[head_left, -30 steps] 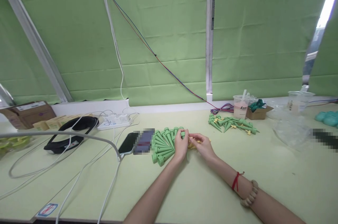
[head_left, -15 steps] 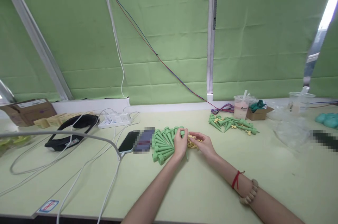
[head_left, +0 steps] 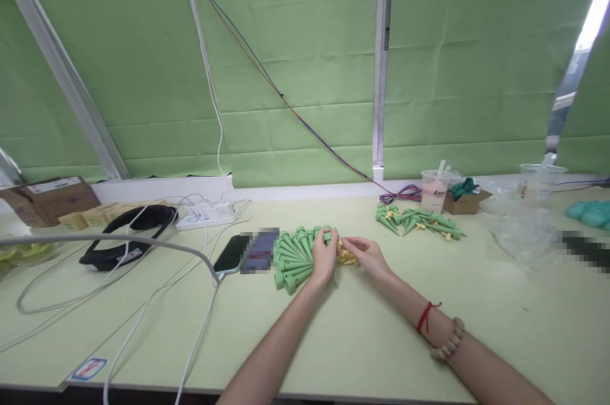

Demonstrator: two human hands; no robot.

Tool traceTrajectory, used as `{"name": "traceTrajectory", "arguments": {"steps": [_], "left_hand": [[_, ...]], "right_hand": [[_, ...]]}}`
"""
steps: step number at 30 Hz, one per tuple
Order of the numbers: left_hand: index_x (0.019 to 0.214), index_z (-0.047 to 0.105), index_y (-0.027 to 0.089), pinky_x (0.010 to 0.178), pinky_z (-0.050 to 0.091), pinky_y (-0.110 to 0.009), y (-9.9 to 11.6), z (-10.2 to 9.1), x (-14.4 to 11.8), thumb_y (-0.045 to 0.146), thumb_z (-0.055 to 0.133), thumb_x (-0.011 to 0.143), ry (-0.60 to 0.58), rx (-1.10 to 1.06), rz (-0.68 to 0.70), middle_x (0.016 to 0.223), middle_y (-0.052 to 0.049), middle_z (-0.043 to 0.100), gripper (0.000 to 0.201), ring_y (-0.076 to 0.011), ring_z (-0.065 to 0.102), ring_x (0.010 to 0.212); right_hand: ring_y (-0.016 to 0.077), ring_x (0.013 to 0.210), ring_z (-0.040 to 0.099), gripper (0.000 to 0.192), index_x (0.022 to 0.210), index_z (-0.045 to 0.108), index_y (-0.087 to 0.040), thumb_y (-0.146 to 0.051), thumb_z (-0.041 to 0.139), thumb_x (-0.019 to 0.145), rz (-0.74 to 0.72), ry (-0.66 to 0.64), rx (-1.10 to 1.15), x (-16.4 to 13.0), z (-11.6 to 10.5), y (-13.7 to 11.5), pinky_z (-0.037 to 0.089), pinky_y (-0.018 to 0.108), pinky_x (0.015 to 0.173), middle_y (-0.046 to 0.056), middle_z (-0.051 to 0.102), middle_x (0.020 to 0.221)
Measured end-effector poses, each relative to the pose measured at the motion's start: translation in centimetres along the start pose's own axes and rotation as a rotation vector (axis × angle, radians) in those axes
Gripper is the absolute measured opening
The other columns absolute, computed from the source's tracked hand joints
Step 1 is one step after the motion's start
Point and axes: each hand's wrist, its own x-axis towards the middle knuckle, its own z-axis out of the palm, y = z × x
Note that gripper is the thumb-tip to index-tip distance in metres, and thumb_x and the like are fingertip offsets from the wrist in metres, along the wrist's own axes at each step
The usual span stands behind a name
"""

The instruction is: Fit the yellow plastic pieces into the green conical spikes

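My left hand [head_left: 325, 257] is closed around a green plastic watering spike [head_left: 327, 237], its cap showing above the fingers and its tip below. Close on its right, my right hand [head_left: 370, 257] pinches a small yellow valve piece [head_left: 340, 244] against the spike's side; the fingers partly hide it. Below them lies a small heap of yellow valve pieces [head_left: 349, 259]. Fanned out to the left of my left hand are several green spikes [head_left: 295, 259], caps outward. Farther right lies a second pile of green spikes [head_left: 419, 222], some with yellow pieces fitted.
Left of the spikes are a phone [head_left: 232, 253] and a blurred dark flat item [head_left: 260, 251]. White cables run to a power strip [head_left: 207, 215] beside a black headband [head_left: 128, 236]. At the back right stand a drink cup [head_left: 433, 192], a small carton [head_left: 464, 203] and clear plastic bags [head_left: 521, 236].
My right hand's fingers have drawn closer to the spike in my left hand, bringing the small yellow piece up to it. My left hand keeps its grip, and the piles look the same.
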Motion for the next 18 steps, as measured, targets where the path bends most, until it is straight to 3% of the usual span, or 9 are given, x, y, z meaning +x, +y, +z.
{"name": "traceTrajectory", "arguments": {"steps": [12,18], "left_hand": [[0.075,0.052,0.019,0.054,0.041,-0.025,0.18,-0.19,0.07,0.044,0.053,0.075,0.027,0.062,0.033,0.066,0.001,0.053,0.026,-0.0124,0.049,0.054],[0.075,0.052,0.019,0.057,0.04,-0.026,-0.01,-0.19,0.09,0.044,0.051,0.078,0.014,0.103,0.059,0.067,0.001,0.054,0.025,-0.0123,0.048,0.053]], "right_hand": [[0.0234,0.08,0.067,0.052,0.08,0.072,-0.015,-0.049,0.08,0.042,-0.01,-0.062,0.011,0.35,-0.16,0.19,0.051,0.036,0.077,0.01,0.073,0.082],[0.0229,0.078,0.067,0.046,0.078,0.073,-0.016,-0.049,0.078,0.048,0.044,-0.02,-0.047,0.29,-0.12,0.02,0.051,0.033,0.071,0.009,0.072,0.081]]}}
